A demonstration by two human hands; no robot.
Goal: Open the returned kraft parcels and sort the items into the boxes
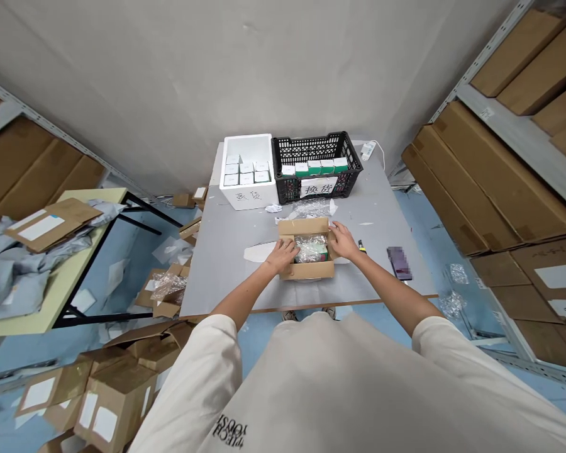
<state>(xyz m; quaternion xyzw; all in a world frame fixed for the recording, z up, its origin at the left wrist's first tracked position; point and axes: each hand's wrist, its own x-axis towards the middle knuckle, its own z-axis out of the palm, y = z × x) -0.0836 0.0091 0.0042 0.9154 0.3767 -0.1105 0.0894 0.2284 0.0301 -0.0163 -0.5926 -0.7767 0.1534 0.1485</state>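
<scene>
an open brown cardboard carton [306, 270] sits on the flat grey counter [226, 264] towards its near edge, the left grip [283, 256] spread over clear plastic bubble wrap [311, 250] inside, the right grip [343, 241] spread on the carton's right rim, neither pinching.

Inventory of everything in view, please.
open cardboard box: 1, brown, on grey table
bubble wrap: 1 wad, clear, in box
foam box: 1, white, far end of table
white cartons: several, in foam box
plastic crate: 1, black, beside foam box
green-and-white cartons: 5, in crate
phone: 1, dark, right of box
flat cartons: many, brown, on right shelves
mailers: heap, grey, on pale table at left
left hand: 1, on wrap
right hand: 1, on box's edge
</scene>
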